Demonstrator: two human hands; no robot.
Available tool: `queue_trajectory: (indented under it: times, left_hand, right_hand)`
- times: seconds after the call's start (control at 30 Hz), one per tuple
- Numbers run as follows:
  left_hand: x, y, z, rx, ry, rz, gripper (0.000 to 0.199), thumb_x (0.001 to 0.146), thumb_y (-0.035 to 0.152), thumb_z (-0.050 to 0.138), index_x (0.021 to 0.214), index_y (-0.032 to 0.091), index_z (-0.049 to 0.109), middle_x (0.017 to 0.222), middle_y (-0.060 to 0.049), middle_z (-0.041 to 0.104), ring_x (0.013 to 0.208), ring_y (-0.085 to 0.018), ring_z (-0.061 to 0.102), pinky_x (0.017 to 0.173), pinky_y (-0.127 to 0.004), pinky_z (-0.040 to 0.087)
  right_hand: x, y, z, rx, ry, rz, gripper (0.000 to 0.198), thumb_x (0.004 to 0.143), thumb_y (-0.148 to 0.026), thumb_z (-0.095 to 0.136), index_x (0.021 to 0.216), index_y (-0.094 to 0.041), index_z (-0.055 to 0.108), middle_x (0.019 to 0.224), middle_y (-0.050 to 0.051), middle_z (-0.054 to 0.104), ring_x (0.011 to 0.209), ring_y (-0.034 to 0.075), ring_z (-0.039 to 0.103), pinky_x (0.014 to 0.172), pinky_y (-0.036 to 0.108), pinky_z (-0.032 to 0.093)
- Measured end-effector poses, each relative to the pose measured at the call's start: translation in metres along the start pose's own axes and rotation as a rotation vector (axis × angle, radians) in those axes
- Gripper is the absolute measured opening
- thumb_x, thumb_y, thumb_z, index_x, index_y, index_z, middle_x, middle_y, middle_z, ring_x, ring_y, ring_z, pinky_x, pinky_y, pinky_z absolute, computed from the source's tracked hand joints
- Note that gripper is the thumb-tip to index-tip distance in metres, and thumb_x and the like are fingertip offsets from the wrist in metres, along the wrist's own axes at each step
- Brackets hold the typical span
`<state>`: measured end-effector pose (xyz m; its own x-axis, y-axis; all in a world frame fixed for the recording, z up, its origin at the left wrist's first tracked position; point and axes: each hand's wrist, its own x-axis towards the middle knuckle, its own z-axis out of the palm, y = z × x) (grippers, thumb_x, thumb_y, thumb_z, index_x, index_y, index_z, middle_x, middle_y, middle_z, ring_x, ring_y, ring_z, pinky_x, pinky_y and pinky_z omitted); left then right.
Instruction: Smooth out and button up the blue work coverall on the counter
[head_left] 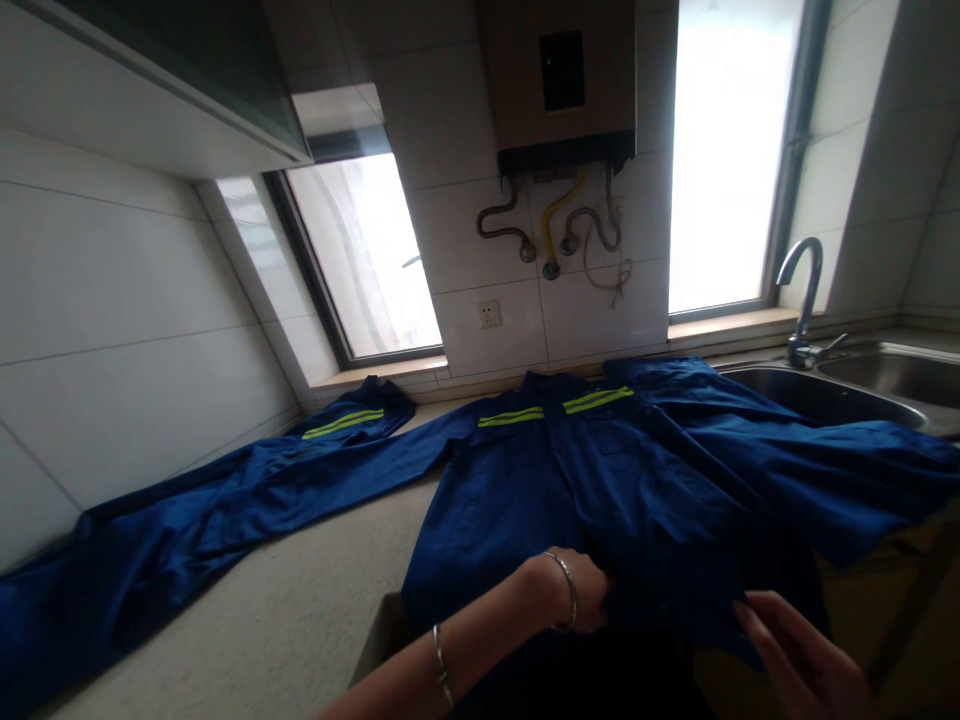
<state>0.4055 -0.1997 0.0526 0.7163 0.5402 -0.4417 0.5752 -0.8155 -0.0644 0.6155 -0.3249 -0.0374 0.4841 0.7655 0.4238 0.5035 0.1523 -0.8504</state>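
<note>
A dark blue work jacket [510, 500] with yellow-green stripes across its chest lies spread over the counter, its collar toward the wall and its lower edge hanging over the front. My left hand [589, 592], with two silver bangles on the wrist and forearm, is closed at the jacket's lower front; its fingertips are hidden. Farther right, my right hand [799, 650] pinches the hem between thumb and fingers. The jacket's right-hand sleeve stretches toward the sink. Another dark blue garment [187, 510] with a similar stripe lies along the counter at left.
A double steel sink [907, 410] with a curved tap [806, 290] is at right. Pipes hang beneath a water heater [562, 90] on the tiled wall, above a socket [489, 314]. A cupboard [150, 90] overhangs the left side of the pale counter [300, 600].
</note>
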Motion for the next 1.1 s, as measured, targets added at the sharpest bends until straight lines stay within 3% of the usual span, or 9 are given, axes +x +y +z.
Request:
queue_trajectory:
  times: [0.2,0.3,0.4,0.53,0.67,0.8,0.93,1.03,1.1]
  left_hand:
    - [0.022,0.021,0.029,0.112,-0.039,-0.053,0.037,0.087,0.043,0.042,0.097,0.020,0.069,0.093,-0.013,0.070,0.091,-0.030,0.064,0.071,-0.042,0.052]
    - [0.023,0.036,0.032,0.107,0.020,-0.073,0.035,0.086,0.043,0.046,0.092,0.019,0.071,0.091,-0.014,0.070,0.087,-0.030,0.065,0.069,-0.043,0.052]
    - [0.015,0.049,0.026,0.023,-0.019,-0.201,0.021,0.082,0.025,0.053,0.087,0.018,0.072,0.081,-0.014,0.070,0.077,-0.028,0.066,0.062,-0.038,0.053]
    - [-0.001,0.063,0.017,-0.035,-0.057,-0.438,0.031,0.080,0.007,0.044,0.095,0.014,0.071,0.086,-0.019,0.067,0.079,-0.031,0.065,0.053,-0.034,0.051]
    - [-0.020,0.070,0.005,-0.023,0.101,-0.539,0.040,0.084,0.008,0.036,0.115,0.013,0.060,0.096,-0.023,0.064,0.085,-0.033,0.064,0.059,-0.039,0.050]
    - [-0.038,0.069,-0.018,0.023,0.259,-0.464,0.047,0.088,0.013,0.035,0.135,0.016,0.042,0.092,-0.021,0.066,0.083,-0.032,0.064,0.061,-0.039,0.051]
    - [-0.049,0.064,-0.036,0.035,0.386,-0.593,0.042,0.084,0.003,0.035,0.121,0.008,0.055,0.096,-0.024,0.065,0.082,-0.031,0.065,0.059,-0.034,0.050]
    - [-0.052,0.061,-0.038,-0.001,0.347,-0.643,0.038,0.080,-0.003,0.036,0.104,0.006,0.063,0.092,-0.024,0.066,0.081,-0.031,0.066,0.060,-0.035,0.051]
    - [-0.052,0.060,-0.036,-0.030,0.322,-0.569,0.035,0.079,-0.005,0.037,0.100,0.006,0.064,0.087,-0.022,0.066,0.080,-0.031,0.067,0.059,-0.034,0.052]
  right_hand:
    - [0.021,-0.030,0.008,0.024,0.151,-0.069,0.027,0.070,-0.047,0.062,0.078,-0.022,0.069,0.072,0.000,0.070,0.060,0.016,0.066,0.048,0.015,0.052]
    - [0.027,-0.041,0.010,0.035,0.159,-0.099,0.025,0.070,-0.046,0.062,0.077,-0.022,0.069,0.068,0.000,0.069,0.057,0.015,0.065,0.049,0.015,0.052]
    - [0.031,-0.047,0.013,0.036,0.135,-0.117,0.024,0.072,-0.044,0.061,0.079,-0.022,0.068,0.070,-0.001,0.069,0.058,0.014,0.064,0.050,0.014,0.051]
    - [0.037,-0.056,0.015,0.050,0.129,-0.166,0.023,0.075,-0.042,0.059,0.080,-0.021,0.066,0.067,-0.001,0.067,0.054,0.013,0.061,0.046,0.015,0.048]
    - [0.042,-0.069,0.020,0.036,0.111,-0.248,0.020,0.078,-0.039,0.056,0.080,-0.020,0.063,0.060,-0.002,0.061,0.046,0.010,0.055,0.041,0.016,0.042]
    - [0.041,-0.080,0.037,0.013,-0.018,-0.346,0.019,0.082,-0.037,0.054,0.081,-0.020,0.061,0.062,-0.002,0.060,0.049,0.010,0.055,0.048,0.018,0.045]
    - [0.046,-0.093,0.057,0.008,-0.001,-0.380,0.018,0.088,-0.035,0.047,0.085,-0.019,0.055,0.068,0.000,0.061,0.055,0.011,0.056,0.054,0.019,0.046]
    - [0.060,-0.104,0.064,0.002,0.125,-0.323,0.019,0.089,-0.035,0.046,0.095,-0.019,0.053,0.074,0.002,0.064,0.060,0.012,0.060,0.056,0.021,0.047]
    - [0.067,-0.110,0.067,0.003,0.221,-0.315,0.023,0.089,-0.034,0.047,0.106,-0.019,0.053,0.084,0.005,0.067,0.070,0.015,0.064,0.062,0.023,0.050]
